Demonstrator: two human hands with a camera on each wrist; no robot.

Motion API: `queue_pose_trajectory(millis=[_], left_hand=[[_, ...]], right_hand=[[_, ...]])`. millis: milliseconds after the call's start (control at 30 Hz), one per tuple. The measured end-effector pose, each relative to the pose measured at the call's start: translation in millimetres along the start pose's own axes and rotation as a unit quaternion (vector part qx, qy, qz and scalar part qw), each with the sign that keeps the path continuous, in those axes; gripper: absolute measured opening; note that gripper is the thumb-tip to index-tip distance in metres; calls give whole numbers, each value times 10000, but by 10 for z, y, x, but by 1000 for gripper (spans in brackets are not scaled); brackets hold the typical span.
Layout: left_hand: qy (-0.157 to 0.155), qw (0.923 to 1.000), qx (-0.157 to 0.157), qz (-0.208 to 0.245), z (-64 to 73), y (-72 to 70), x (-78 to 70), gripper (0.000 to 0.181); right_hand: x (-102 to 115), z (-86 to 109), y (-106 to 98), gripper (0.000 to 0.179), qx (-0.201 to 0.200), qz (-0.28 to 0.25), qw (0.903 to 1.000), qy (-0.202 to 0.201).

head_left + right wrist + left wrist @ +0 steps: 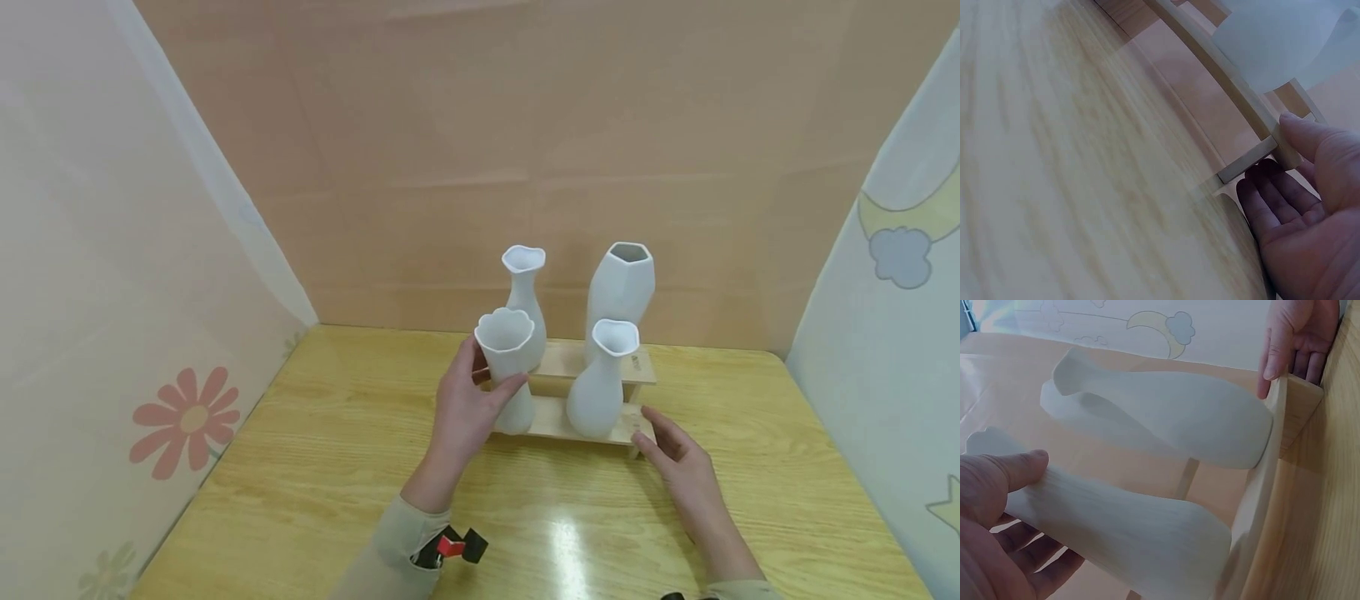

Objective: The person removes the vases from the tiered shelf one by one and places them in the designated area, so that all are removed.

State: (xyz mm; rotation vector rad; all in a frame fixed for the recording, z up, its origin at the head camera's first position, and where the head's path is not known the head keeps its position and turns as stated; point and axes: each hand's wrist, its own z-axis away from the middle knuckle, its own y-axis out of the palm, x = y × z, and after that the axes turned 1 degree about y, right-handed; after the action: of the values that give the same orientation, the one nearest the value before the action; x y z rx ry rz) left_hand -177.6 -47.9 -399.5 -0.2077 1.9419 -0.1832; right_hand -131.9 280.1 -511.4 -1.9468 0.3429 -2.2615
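Note:
My left hand [465,404] grips a white vase [504,333] with a scalloped rim, thumb in front and fingers behind. That vase [1141,540] stands at the left end of the lower step of a two-step wooden stand [551,417]. With my right hand [682,467] I hold the right end of this step; in the right wrist view the thumb lies on the board's edge [1241,100] and the fingers curl below it. A bulbous narrow-necked vase [596,400] is on the same step, nearer the right hand.
On the upper step are a slim vase [525,304] with a wavy rim at left and a faceted vase [621,287] at right. The stand rests on a wood-grain table [315,467]. Behind it hangs a tan backdrop [420,167], with patterned sheets at both sides.

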Motion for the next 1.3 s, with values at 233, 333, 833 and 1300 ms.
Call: queue_pose_trajectory(millis=[233,333,833,1300], left_hand=[[-28,9999,-88,-94,-26,-78,-57,71],[-32,9999,-122,-110,-38,-128,-80,70],[210,9977,-496,-406,-125,-586,-39,66],[341,9930,-1002,-518,-259,-873,84,71]], right_hand=[[2,-3,-18,79,-8,37,10000,-61],[-7,-20,-9,78,-57,45,9999,-144],[-7,-44,51,77,-87,190,9996,-204],[-9,-44,44,79,-69,191,9998,-87]])
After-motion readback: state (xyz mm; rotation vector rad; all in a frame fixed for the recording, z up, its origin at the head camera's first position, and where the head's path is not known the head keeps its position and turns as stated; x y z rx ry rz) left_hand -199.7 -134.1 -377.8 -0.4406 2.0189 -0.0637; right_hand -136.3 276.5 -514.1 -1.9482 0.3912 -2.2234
